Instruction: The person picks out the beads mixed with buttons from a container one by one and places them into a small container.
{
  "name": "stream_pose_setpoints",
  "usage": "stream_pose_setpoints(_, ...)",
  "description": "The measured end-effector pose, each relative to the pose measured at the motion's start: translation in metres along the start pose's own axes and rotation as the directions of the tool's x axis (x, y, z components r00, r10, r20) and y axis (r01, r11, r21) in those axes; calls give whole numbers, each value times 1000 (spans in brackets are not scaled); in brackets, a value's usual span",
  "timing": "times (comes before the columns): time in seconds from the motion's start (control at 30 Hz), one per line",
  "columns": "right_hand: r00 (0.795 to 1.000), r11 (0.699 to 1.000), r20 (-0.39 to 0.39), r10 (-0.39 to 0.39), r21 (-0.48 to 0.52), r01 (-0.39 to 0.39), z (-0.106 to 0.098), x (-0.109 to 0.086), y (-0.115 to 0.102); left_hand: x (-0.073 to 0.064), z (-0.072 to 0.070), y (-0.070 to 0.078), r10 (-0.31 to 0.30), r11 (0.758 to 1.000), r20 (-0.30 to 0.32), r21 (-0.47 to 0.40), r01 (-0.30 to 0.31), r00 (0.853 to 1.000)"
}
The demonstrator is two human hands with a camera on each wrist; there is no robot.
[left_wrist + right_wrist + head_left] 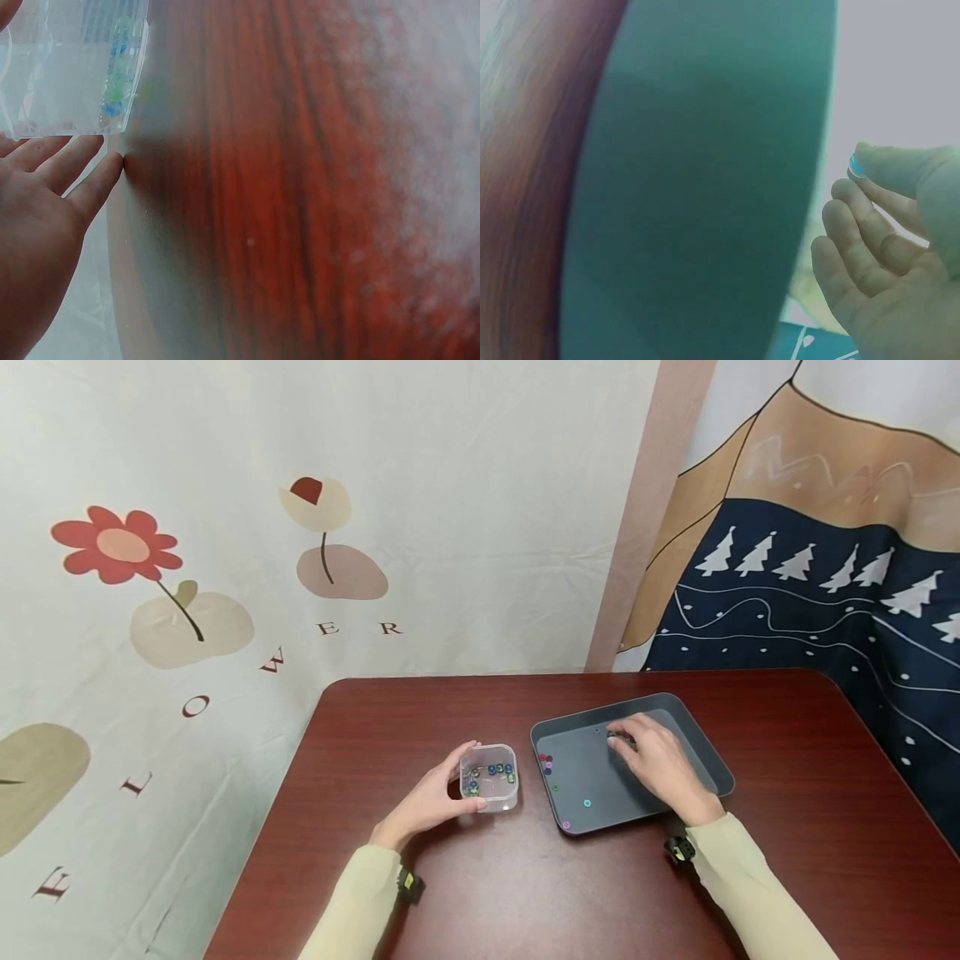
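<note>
My left hand grips a small clear plastic box, thumb at its near side and fingers at the far side. Several blue and green beads lie inside, and the left wrist view shows some of these beads through the box's wall. Over the grey tray, my right hand reaches in from the near right. Its thumb and index finger pinch a small light-blue bead, while the other fingers stay loosely bent. Inside the tray's left part lie several loose beads, among them a turquoise bead and a pink bead.
Box and tray are side by side on a dark red-brown wooden table, the tray to the right. A light curtain with flower prints hangs behind the table, and a navy cloth with white trees hangs at the right.
</note>
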State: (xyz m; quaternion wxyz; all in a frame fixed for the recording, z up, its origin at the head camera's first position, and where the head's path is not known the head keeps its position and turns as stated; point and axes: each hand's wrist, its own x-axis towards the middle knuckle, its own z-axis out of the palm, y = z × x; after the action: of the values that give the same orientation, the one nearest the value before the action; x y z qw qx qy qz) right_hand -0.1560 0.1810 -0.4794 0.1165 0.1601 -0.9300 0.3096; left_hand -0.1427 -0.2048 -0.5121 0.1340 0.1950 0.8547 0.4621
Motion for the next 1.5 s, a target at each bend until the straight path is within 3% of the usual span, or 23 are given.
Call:
stream_pose_setpoints(0.47,989,990,-80,-128,53,132,8,-7,-49,2,0,1,1,1000,3,-11,-1,1000)
stream_pose_setpoints(0.83,968,963,-78,-237,113,245,30,-9,-82,4,0,1,-10,1000,3,-11,10,1000)
stream_pose_setpoints(1.1,952,942,-73,-298,139,305,56,0,-106,4,-2,2,2,1000,10,-17,-2,1000)
stream_pose_setpoints(1.5,959,958,-10,-284,42,284,83,11,-115,4,-1,3,1,1000,17,0,-1,1000)
